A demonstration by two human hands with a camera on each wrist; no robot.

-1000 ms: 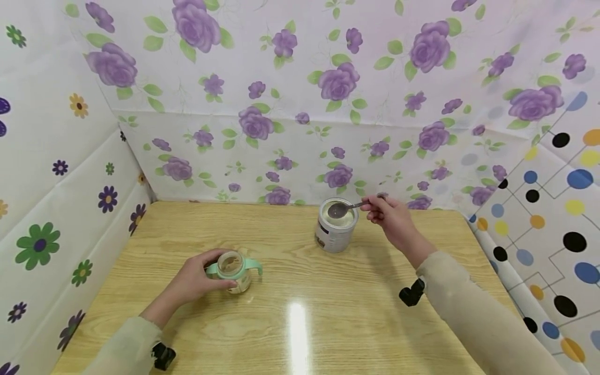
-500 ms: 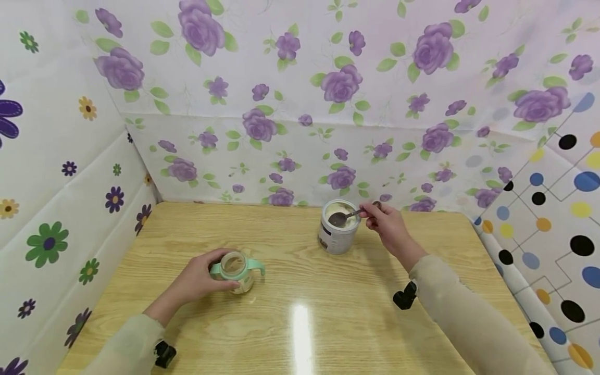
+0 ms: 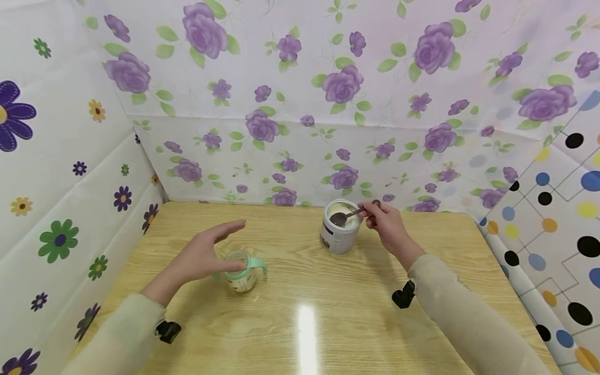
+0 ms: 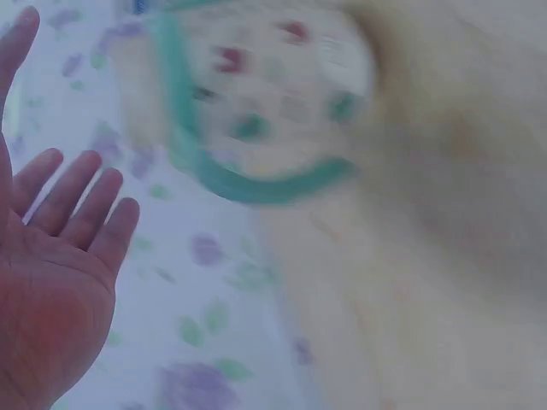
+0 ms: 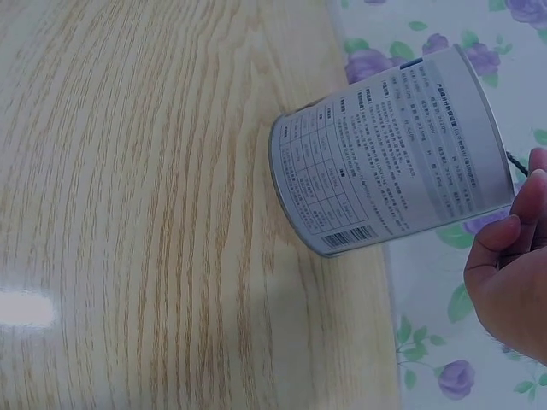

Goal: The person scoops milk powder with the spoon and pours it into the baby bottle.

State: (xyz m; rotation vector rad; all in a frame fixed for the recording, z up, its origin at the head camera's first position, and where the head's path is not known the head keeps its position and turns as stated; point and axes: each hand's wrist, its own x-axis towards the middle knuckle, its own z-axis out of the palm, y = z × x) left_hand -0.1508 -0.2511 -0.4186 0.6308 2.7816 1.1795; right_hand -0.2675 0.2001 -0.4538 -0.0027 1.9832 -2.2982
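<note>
My right hand (image 3: pixel 388 229) pinches the handle of a dark metal spoon (image 3: pixel 338 219), whose bowl lies inside the mouth of a white tin (image 3: pixel 338 240) of pale powder. The tin stands upright, its printed label (image 5: pixel 385 162) facing the right wrist view. My left hand (image 3: pixel 201 255) is raised just over a small clear baby bottle (image 3: pixel 242 283) with mint-green handles, thumb and fingers spread apart and holding nothing. The bottle stands upright and lidless, partly hidden by the left thumb. In the left wrist view the green handle (image 4: pixel 265 188) is blurred, and the palm (image 4: pixel 55 299) shows apart from it.
Both containers stand on a light wooden table (image 3: pixel 281 312). Behind it hangs a purple-flowered cloth (image 3: pixel 290 125). Other patterned cloths close off the left side (image 3: pixel 61 182) and the right side (image 3: pixel 539 250).
My left hand has let go of the baby bottle and lifted, its fingers spreading. The spoon, held by my right hand, has lowered slightly into the tin. The head view has shifted slightly.
</note>
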